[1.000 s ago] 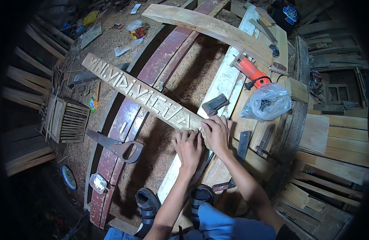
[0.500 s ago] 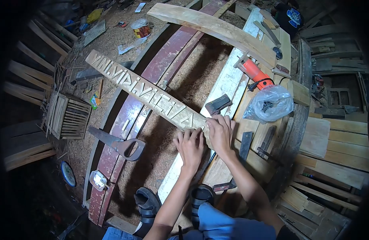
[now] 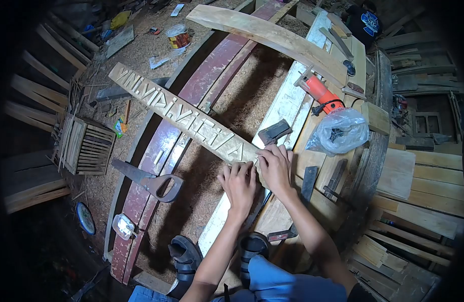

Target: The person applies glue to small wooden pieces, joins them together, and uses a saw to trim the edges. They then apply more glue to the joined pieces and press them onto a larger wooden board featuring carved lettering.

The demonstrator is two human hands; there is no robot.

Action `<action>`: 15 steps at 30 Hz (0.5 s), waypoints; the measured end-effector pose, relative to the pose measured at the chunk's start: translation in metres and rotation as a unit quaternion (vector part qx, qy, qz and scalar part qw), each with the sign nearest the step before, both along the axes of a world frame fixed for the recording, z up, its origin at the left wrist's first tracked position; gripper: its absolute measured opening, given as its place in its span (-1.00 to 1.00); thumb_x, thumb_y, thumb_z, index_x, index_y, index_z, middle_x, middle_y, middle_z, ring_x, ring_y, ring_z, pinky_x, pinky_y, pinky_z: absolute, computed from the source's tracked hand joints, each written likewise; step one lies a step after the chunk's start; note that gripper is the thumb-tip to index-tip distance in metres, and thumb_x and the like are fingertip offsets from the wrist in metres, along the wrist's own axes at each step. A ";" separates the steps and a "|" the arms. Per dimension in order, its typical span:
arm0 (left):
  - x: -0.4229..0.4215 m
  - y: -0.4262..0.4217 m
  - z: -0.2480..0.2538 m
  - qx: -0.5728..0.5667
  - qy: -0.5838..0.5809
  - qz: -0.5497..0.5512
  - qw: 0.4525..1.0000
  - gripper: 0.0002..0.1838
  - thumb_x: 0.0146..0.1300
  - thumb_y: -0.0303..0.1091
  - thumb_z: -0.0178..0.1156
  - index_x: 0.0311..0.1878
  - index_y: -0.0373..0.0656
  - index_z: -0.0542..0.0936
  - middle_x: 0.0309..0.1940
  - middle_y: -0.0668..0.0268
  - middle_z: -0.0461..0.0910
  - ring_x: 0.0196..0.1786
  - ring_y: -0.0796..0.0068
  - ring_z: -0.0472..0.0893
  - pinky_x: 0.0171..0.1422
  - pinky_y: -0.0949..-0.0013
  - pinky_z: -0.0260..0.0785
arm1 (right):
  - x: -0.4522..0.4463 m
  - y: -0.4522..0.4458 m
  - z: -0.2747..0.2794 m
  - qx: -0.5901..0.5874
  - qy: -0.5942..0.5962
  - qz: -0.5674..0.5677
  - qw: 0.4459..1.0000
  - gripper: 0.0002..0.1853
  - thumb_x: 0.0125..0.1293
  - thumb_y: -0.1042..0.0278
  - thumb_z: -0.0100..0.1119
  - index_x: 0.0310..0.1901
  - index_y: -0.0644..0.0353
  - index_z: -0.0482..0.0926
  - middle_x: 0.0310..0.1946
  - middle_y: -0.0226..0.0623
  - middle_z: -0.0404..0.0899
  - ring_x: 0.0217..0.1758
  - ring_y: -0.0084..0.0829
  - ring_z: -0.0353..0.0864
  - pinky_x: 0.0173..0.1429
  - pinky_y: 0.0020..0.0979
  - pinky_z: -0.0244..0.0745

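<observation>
A long wooden board (image 3: 201, 111) lies slantwise across the beams. Pale raised wooden letters (image 3: 179, 115) run along its face. At the board's near end, my left hand (image 3: 238, 183) is closed, its bent fingers over the edge. My right hand (image 3: 276, 168) is beside it with fingertips pinched together on the same end. A small pale piece seems to show between the two hands, but the fingers cover most of it, so I cannot tell its shape. Just beyond my right hand rests a dark block-like tool (image 3: 274, 132).
A red power tool (image 3: 322, 93) and a clear plastic bag (image 3: 340, 132) lie to the right. A handsaw (image 3: 151, 183) rests on the red beam (image 3: 136, 214) at left. One curved plank (image 3: 267, 35) spans the far side. A person (image 3: 363, 25) is at the top right.
My right hand has shifted very slightly left along the board's end, its fingers a little more bent. My left hand, the board and the tools look the same.
</observation>
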State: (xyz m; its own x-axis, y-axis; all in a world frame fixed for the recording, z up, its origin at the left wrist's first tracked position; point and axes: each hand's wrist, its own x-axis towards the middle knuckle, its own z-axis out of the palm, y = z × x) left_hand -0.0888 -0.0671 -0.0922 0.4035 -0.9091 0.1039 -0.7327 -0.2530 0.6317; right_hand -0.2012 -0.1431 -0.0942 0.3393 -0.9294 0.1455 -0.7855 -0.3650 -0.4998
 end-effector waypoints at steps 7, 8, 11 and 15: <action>0.000 0.001 -0.005 -0.013 -0.009 -0.001 1.000 -0.80 0.33 -0.27 0.40 -0.02 -0.05 0.80 -0.11 0.32 0.70 0.01 0.22 0.51 0.19 0.12 0.18 | -0.002 -0.004 0.006 -0.022 0.018 0.034 0.999 -0.87 0.36 0.35 0.32 -0.13 0.10 0.78 -0.14 -0.35 0.65 0.04 -0.22 0.54 0.19 -0.11 0.29; 0.000 0.000 -0.006 -0.014 -0.013 -0.001 1.000 -0.80 0.33 -0.27 0.40 -0.02 -0.05 0.80 -0.11 0.32 0.70 0.01 0.22 0.51 0.19 0.13 0.18 | -0.002 -0.005 0.006 -0.023 0.017 0.034 0.999 -0.87 0.36 0.35 0.32 -0.13 0.10 0.78 -0.14 -0.35 0.65 0.04 -0.22 0.54 0.19 -0.11 0.29; 0.000 0.001 -0.005 -0.014 -0.015 -0.002 1.000 -0.79 0.33 -0.26 0.40 -0.02 -0.05 0.80 -0.11 0.32 0.70 0.01 0.23 0.51 0.19 0.13 0.18 | -0.002 -0.008 0.007 -0.026 0.020 0.041 0.999 -0.88 0.37 0.35 0.31 -0.16 0.12 0.77 -0.14 -0.35 0.67 0.03 -0.24 0.55 0.18 -0.12 0.30; 0.001 0.001 -0.004 -0.020 -0.010 -0.006 1.000 -0.79 0.33 -0.27 0.40 -0.02 -0.06 0.80 -0.11 0.31 0.70 0.01 0.21 0.51 0.20 0.13 0.19 | -0.005 -0.013 0.006 -0.021 -0.031 0.052 0.998 -0.87 0.35 0.38 0.32 -0.17 0.19 0.78 -0.19 -0.28 0.74 0.01 -0.23 0.61 0.15 -0.14 0.35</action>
